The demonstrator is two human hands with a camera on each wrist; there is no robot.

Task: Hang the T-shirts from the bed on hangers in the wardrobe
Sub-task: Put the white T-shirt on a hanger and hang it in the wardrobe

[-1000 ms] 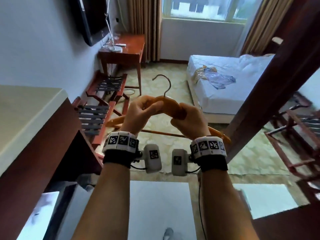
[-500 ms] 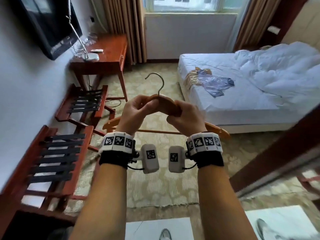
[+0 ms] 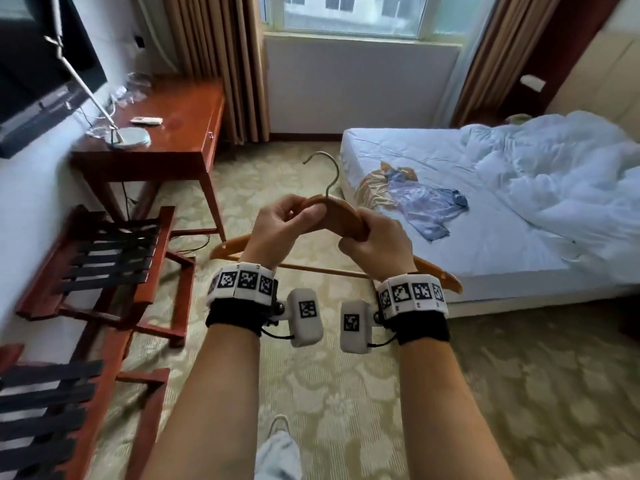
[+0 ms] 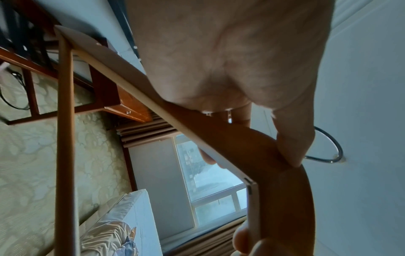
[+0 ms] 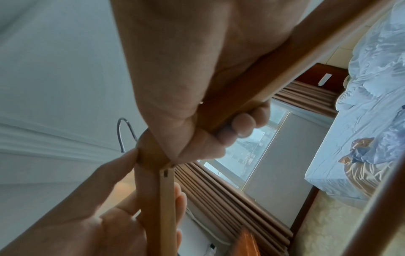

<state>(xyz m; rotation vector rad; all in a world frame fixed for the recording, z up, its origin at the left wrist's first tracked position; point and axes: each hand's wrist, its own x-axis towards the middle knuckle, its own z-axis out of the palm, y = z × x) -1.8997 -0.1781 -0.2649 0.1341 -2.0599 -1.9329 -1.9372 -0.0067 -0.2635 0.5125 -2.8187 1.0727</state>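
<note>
Both hands hold a wooden hanger [image 3: 341, 216] with a metal hook [image 3: 329, 171] in front of me. My left hand [image 3: 287, 223] grips its left shoulder near the hook, thumb on top. My right hand [image 3: 375, 245] curls round the right shoulder [image 5: 247, 90]. In the left wrist view the hanger [image 4: 221, 138] runs under the palm. On the white bed [image 3: 450, 161] ahead lie a crumpled light-blue T-shirt [image 3: 426, 206] and a tan garment [image 3: 372, 187] beside it. The wardrobe is out of view.
A red wooden desk [image 3: 173, 126] with a lamp base stands at the left by the curtains. Two folding luggage racks [image 3: 107, 258] line the left wall. A rumpled duvet [image 3: 568, 181] covers the bed's right side. Patterned carpet [image 3: 519, 393] lies between me and the bed.
I have walked out past the dark wooden frame toward the bed, which is now nearer. Both hands keep the same hold on the hanger.
</note>
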